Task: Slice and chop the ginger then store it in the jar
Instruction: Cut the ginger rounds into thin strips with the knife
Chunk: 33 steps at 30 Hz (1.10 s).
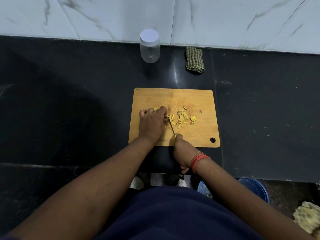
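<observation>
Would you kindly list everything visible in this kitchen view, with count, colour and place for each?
cutting board: one, light wood, centre of the counter
ginger pieces: many, yellow, mid-board
knife: one, thin blade, on the board beside the ginger
jar: one, clear with white lid on, behind the board by the wall
cloth: one, green checked, folded right of the jar
counter: one, black
bucket: one, blue, on the floor lower right
left hand: holds ginger down on the board
right hand: grips the knife; red thread on its wrist
</observation>
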Motion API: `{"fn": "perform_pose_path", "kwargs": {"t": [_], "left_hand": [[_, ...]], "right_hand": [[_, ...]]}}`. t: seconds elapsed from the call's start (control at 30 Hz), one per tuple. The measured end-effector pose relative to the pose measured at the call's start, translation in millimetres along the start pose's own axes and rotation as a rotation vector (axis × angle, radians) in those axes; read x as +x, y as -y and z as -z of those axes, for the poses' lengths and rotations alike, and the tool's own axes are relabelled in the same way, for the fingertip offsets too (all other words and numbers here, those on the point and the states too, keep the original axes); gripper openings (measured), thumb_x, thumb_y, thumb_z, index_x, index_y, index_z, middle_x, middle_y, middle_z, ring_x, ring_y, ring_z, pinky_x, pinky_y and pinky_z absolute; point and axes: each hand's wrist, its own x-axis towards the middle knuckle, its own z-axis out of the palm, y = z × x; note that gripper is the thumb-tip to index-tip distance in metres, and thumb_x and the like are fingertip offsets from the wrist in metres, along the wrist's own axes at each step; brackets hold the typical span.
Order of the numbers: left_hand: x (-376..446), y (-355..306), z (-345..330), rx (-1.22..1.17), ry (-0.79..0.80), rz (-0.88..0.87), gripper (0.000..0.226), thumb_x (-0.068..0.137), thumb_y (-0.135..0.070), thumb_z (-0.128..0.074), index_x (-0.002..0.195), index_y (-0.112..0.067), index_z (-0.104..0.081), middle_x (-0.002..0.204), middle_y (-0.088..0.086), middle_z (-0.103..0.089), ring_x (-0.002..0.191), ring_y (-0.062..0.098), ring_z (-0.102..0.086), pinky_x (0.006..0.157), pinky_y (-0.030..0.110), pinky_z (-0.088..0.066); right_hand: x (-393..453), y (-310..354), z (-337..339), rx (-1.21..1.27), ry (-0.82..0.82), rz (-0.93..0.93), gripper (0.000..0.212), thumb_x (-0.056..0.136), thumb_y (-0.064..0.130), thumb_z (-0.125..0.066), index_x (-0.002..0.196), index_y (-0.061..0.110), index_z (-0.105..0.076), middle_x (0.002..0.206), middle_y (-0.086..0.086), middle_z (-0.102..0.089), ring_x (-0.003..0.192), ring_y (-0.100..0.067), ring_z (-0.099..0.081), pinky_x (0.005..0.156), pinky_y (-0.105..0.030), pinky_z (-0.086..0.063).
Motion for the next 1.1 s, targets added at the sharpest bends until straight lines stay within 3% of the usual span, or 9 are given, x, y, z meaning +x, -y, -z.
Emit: {"fn": "perform_pose_path", "kwargs": {"t": [0.23, 0.3, 0.4, 0.5, 0.6, 0.7, 0.83, 0.97, 1.1], "left_hand": [[-1.9, -2.7, 0.4, 0.007, -0.002, -0.004, 0.006, 0.095, -0.025, -0.058, 0.100, -0.025, -0.055, 0.089, -0.011, -0.067, 0.086, 0.017, -0.054, 0.089, 0.040, -0.035], [-2.5, -3.2, 1.4, 0.011, 0.002, -0.011, 0.006, 0.096, -0.025, -0.057, 0.102, -0.025, -0.056, 0.093, -0.010, -0.068, 0.088, 0.017, -0.054, 0.090, 0.040, -0.035], [-4.6, -3.0, 2.7, 0.012, 0.005, -0.023, 0.012, 0.096, -0.021, -0.056, 0.106, -0.027, -0.060, 0.099, -0.010, -0.069, 0.093, 0.018, -0.055, 0.089, 0.040, -0.033], [-8.2, -1.9, 2.0, -0.003, -0.003, -0.014, 0.023, 0.094, -0.015, -0.055, 0.107, -0.030, -0.066, 0.103, -0.011, -0.070, 0.095, 0.018, -0.056, 0.088, 0.041, -0.033], [-14.3, 2.6, 5.2, -0.011, -0.045, -0.002, 0.024, 0.093, -0.015, -0.054, 0.106, -0.029, -0.069, 0.105, -0.011, -0.070, 0.096, 0.018, -0.056, 0.088, 0.041, -0.033], [-19.1, 9.9, 9.6, -0.032, -0.089, 0.054, 0.021, 0.093, -0.018, -0.053, 0.104, -0.026, -0.070, 0.107, -0.010, -0.069, 0.097, 0.019, -0.056, 0.087, 0.040, -0.032], [-23.8, 22.0, 13.5, -0.033, -0.106, 0.109, 0.020, 0.096, -0.021, -0.050, 0.105, -0.025, -0.068, 0.108, -0.009, -0.067, 0.099, 0.018, -0.054, 0.089, 0.041, -0.033], [-30.1, 33.7, 15.4, -0.030, -0.143, 0.150, 0.020, 0.102, -0.027, -0.047, 0.099, -0.021, -0.066, 0.102, -0.004, -0.065, 0.095, 0.019, -0.053, 0.087, 0.040, -0.033], [-35.9, 40.6, 13.8, -0.007, -0.147, 0.184, 0.022, 0.101, -0.029, -0.046, 0.096, -0.018, -0.064, 0.101, -0.001, -0.063, 0.093, 0.021, -0.052, 0.084, 0.041, -0.035]], "right_hand": [[-4.1, -22.6, -8.8, -0.084, -0.002, 0.035, 0.035, 0.100, 0.007, -0.037, 0.135, 0.000, -0.035, 0.092, -0.008, -0.044, 0.059, -0.008, -0.032, 0.076, -0.029, -0.043], [-6.0, -28.1, -5.1, -0.061, 0.010, 0.028, 0.029, 0.100, 0.007, -0.036, 0.129, 0.004, -0.038, 0.089, -0.008, -0.046, 0.058, -0.008, -0.034, 0.078, -0.031, -0.047], [-9.5, -32.6, 2.9, -0.013, 0.043, 0.080, 0.030, 0.100, 0.006, -0.032, 0.130, 0.008, -0.035, 0.078, -0.009, -0.054, 0.051, -0.014, -0.046, 0.064, -0.045, -0.053], [-9.8, -31.5, 9.8, 0.057, 0.011, 0.114, 0.023, 0.101, 0.010, -0.029, 0.123, 0.011, -0.034, 0.078, -0.014, -0.058, 0.041, -0.020, -0.053, 0.050, -0.046, -0.057], [-7.3, -22.5, 10.5, 0.065, 0.008, 0.136, 0.022, 0.100, 0.010, -0.029, 0.122, 0.009, -0.035, 0.082, -0.019, -0.060, 0.040, -0.023, -0.053, 0.047, -0.048, -0.057], [-4.6, -12.9, 6.6, 0.068, 0.046, 0.144, 0.024, 0.101, 0.009, -0.030, 0.124, 0.009, -0.034, 0.081, -0.017, -0.057, 0.037, -0.022, -0.051, 0.038, -0.038, -0.053], [-0.4, -8.8, 4.6, 0.084, 0.056, 0.108, 0.038, 0.100, 0.006, -0.027, 0.137, 0.011, -0.029, 0.080, -0.015, -0.055, 0.036, -0.019, -0.049, 0.037, -0.035, -0.052], [-2.0, -16.0, 6.0, 0.151, 0.000, 0.073, 0.035, 0.099, 0.005, -0.027, 0.133, 0.011, -0.031, 0.086, -0.019, -0.056, 0.041, -0.024, -0.052, 0.044, -0.046, -0.057], [2.6, -17.8, 5.3, 0.153, -0.013, 0.080, 0.035, 0.100, 0.007, -0.027, 0.134, 0.012, -0.030, 0.087, -0.020, -0.057, 0.038, -0.024, -0.052, 0.040, -0.038, -0.054]]}}
